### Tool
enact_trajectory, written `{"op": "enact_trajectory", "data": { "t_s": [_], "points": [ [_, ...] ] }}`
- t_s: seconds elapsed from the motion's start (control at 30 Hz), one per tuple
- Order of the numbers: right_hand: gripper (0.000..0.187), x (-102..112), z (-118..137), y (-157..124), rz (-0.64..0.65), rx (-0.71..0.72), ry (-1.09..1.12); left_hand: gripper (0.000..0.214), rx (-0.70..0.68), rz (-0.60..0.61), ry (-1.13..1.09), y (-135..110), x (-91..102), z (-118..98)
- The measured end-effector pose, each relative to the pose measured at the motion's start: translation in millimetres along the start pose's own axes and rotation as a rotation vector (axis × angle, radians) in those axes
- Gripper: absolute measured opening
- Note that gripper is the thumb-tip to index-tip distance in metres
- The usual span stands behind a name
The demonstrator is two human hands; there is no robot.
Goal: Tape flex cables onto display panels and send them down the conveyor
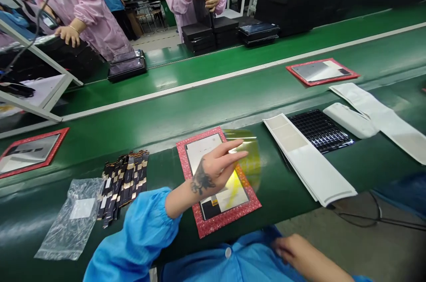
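Left hand (pixel 214 168) is hovering over the red-framed panel (pixel 216 184) on the green counter (pixel 282 184), fingers spread wide and pinching the edge of a yellowish clear film (pixel 248 157) (film is curling up off the panel's far right corner). Right hand (pixel 299 253) is resting low against the blue smock, grip unclear. Flex strips (pixel 123 184) and a plastic bag (pixel 75 217) are lying left of the panel, a black tray (pixel 319 130) right.

A long green workbench (pixel 159 148) runs beside a green conveyor belt (pixel 233 95). On the bench lie a red-framed tray holding a flat panel (pixel 218 211), a fanned pile of black-and-gold flex strips (pixel 123 184), a crumpled clear plastic bag (pixel 73 220), a long white paper sheet (pixel 309 162) and a black gridded tray (pixel 319 130).
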State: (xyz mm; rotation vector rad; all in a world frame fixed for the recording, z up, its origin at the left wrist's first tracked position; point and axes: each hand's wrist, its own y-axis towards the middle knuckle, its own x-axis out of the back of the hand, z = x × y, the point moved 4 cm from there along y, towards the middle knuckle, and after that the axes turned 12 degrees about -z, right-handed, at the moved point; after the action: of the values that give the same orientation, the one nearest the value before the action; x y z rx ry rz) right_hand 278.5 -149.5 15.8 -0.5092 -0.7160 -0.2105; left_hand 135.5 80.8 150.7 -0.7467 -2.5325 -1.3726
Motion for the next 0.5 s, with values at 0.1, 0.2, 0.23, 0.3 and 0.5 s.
{"op": "enact_trajectory", "data": {
  "t_s": [0.1, 0.2, 0.23, 0.3, 0.5],
  "points": [
    [0.037, 60, 20, 20, -0.335, 0.143, -0.034, 0.031, -0.047, 0.014, -0.001, -1, -40.6, 12],
    [0.028, 99, 39, 59, -0.607, 0.140, -0.526, 0.033, -0.052, 0.121, 0.018, -20, -69.3, 32],
    [0.025, 101, 43, 74, -0.575, 0.118, -0.687, 0.034, -0.032, 0.172, 0.041, -28, -75.3, 41],
    [0.018, 98, 50, 97, -0.526, 0.097, -0.815, 0.041, 0.004, 0.290, 0.114, -43, -83.4, 56],
    [0.016, 86, 56, 116, -0.428, 0.038, -0.881, 0.050, -0.009, 0.547, 0.308, -58, -95.4, 73]
  ]
}}
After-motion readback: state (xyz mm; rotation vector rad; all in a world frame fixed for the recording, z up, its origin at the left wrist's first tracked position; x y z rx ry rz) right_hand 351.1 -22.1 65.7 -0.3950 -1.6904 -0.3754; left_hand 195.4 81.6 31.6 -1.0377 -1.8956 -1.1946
